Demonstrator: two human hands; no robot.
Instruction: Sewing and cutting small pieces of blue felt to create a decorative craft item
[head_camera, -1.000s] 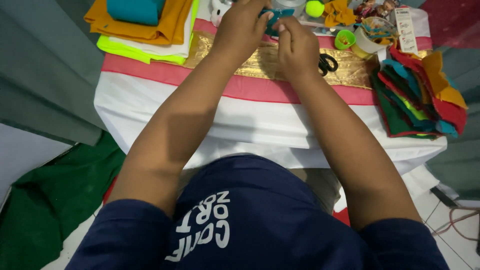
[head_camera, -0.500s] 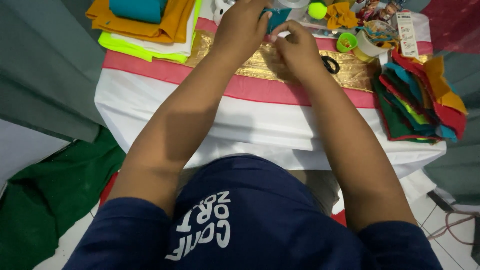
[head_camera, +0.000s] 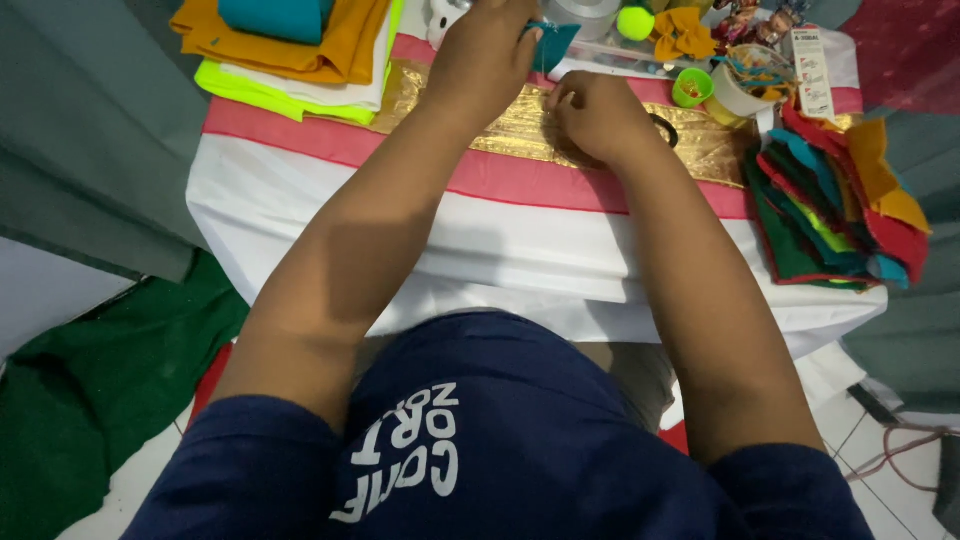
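**Q:** Teal felt (head_camera: 553, 42), pinched at the far edge of the gold cloth (head_camera: 520, 130). Which hand has it?

**A:** The left hand (head_camera: 485, 60). Its fingers close on the piece and hold it just above the gold cloth, likely so both faces stay reachable. A thin thread or strip seems to hang from the felt; it is too fine to be sure.

**Q:** And the right hand (head_camera: 600, 115)?

**A:** It rests curled, knuckles up, on the gold cloth just right of the felt. Whether it grips anything I cannot tell; the fingers fold under and hide the palm. Resting there probably steadies the wrist for close work.

**Q:** What lies around the gold cloth?

**A:** Dark scissors (head_camera: 665, 128) peek out at its right, touching the right hand's far side, within easy reach. Right of the cloth, a fan of felt sheets (head_camera: 835, 205) in red, green, teal and orange hangs over the table corner, colours spread so each shows. Left of the cloth sits a folded stack (head_camera: 290, 50) of orange, teal, white and neon yellow fabric, kept clear of the working strip.

**Q:** Beyond the cloth?

**A:** Small supplies: a yellow-green ball (head_camera: 635, 22), an orange felt bow (head_camera: 682, 35), a green cup (head_camera: 692, 88). A white tablecloth (head_camera: 400, 240) with pink bands lies under the gold cloth, nearer the person.
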